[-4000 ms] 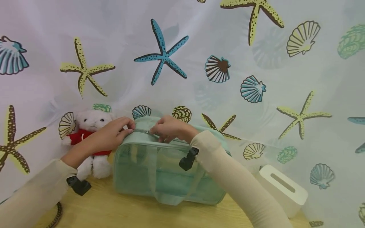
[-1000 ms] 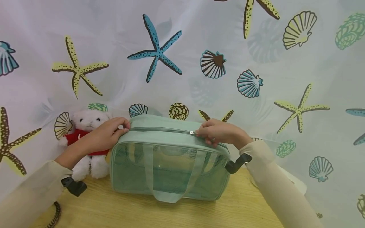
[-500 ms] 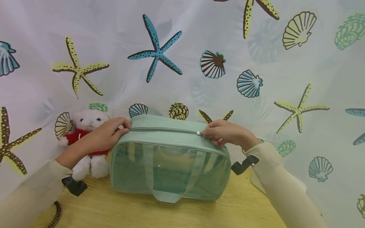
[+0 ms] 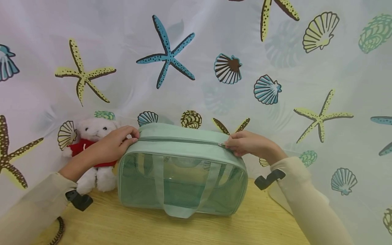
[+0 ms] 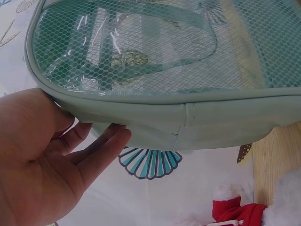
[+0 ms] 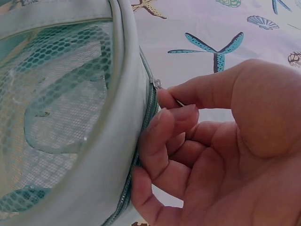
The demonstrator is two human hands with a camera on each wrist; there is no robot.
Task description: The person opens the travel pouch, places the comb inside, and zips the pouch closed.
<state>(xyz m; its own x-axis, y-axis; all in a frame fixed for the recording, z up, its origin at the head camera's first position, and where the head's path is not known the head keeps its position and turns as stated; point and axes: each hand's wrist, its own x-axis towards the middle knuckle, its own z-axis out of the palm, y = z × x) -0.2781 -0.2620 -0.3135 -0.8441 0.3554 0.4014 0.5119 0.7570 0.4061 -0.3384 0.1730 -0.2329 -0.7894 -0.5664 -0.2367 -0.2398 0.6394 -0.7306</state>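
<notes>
A mint-green bag with see-through mesh sides stands upright on the wooden table, its strap handle hanging down the front. Along its top runs a zipper, closed from the left end up to the slider. My right hand pinches the zipper pull between thumb and forefinger near the bag's right end. At the left top corner, my left hand pinches the fabric by the zipper's end; in the left wrist view its fingertips lie at the bag's end panel.
A white teddy bear in a red top sits left of the bag, partly behind my left arm. A white box stands at right, mostly hidden by my right sleeve. A dark coiled cord lies front left. A shell-patterned curtain hangs behind.
My right hand has drawn the zipper pull rightward from near the left end to near the right end, closing the top opening behind it. My left hand stays at the left corner.
</notes>
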